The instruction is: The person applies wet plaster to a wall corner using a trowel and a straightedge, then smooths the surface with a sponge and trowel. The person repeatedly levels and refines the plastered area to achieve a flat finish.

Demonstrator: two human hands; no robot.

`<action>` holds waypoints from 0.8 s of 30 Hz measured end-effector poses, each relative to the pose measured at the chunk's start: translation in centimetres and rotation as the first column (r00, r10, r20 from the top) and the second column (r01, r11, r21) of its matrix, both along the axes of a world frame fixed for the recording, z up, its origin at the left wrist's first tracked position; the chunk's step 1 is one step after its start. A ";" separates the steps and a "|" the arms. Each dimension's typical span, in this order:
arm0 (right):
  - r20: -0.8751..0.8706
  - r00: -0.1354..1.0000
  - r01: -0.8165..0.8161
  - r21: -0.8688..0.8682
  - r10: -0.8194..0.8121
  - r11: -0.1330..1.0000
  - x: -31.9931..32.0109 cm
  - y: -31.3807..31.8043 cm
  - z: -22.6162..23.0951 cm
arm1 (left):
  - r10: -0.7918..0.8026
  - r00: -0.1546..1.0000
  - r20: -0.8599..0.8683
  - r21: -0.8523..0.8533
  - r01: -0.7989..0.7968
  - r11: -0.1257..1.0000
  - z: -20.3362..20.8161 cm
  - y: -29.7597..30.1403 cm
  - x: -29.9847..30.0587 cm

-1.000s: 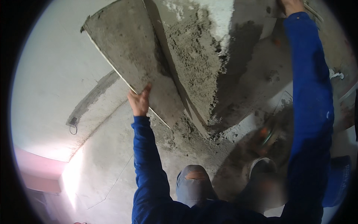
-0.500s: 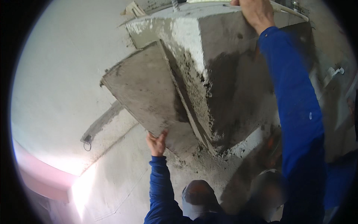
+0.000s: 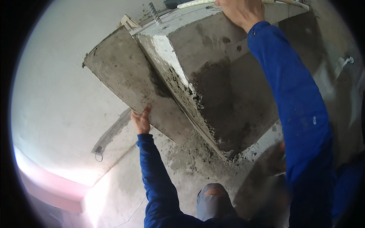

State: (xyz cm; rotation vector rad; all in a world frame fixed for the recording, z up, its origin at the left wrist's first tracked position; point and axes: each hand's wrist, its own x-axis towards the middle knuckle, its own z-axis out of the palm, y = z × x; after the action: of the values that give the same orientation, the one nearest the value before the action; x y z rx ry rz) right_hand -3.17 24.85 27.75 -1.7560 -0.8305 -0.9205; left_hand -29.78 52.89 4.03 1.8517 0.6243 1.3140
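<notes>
A flat grey board (image 3: 125, 72), smeared with cement, leans in a slant beside a large concrete block (image 3: 232, 87). My left hand (image 3: 141, 120) is closed on the board's lower left edge, its thumb on the face towards me. A narrow gap runs between the board and the block's rough, mortar-crusted left side. At the block's top edge, my right hand (image 3: 243, 14) is closed with its fingers curled over. The picture's upper rim and the hand itself hide what those fingers hold; a pale rod (image 3: 289, 3) passes just behind them.
A ribbed steel bar (image 3: 154, 13) sticks up from the block's top, with pale wood pieces (image 3: 130, 22) nearby. Crumbled mortar (image 3: 197, 157) lies along the base. A grey strip with a wire loop (image 3: 99, 154) is at the left. My knee (image 3: 215, 199) is below.
The board has shifted left and turned more in line with the block's side, my left hand moving with it. The view has moved, bringing more of the block's top into sight.
</notes>
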 end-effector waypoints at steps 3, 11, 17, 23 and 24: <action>-0.009 1.000 -0.028 -0.008 0.028 1.000 -0.2 -0.2 -0.1 | -0.085 0.990 0.112 0.002 0.085 0.996 -2.0 -3.7 -1.0; -0.018 1.000 -0.016 -0.031 0.015 0.999 -0.6 -0.4 -0.2 | -0.072 0.994 0.085 -0.035 0.075 0.997 -3.8 -12.3 -3.0; 0.029 1.000 -0.005 -0.020 0.005 1.000 -0.3 -0.1 -0.1 | -0.070 0.997 0.039 -0.090 0.073 0.993 -4.9 -15.0 -4.4; 0.109 0.994 0.031 -0.028 -0.028 0.999 1.0 0.6 -0.1 | -0.114 0.993 0.019 0.004 0.114 0.993 -8.3 -16.5 -6.7; 0.152 0.988 0.038 -0.039 -0.031 0.999 1.3 0.6 0.0 | -0.106 0.992 0.062 -0.073 0.111 0.991 -9.3 -16.7 -7.2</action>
State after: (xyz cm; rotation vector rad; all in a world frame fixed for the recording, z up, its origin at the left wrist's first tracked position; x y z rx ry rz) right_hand -1.92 25.49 27.72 -1.7572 -0.9248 -1.0770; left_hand -37.02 36.15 -5.29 1.7545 0.5284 1.2515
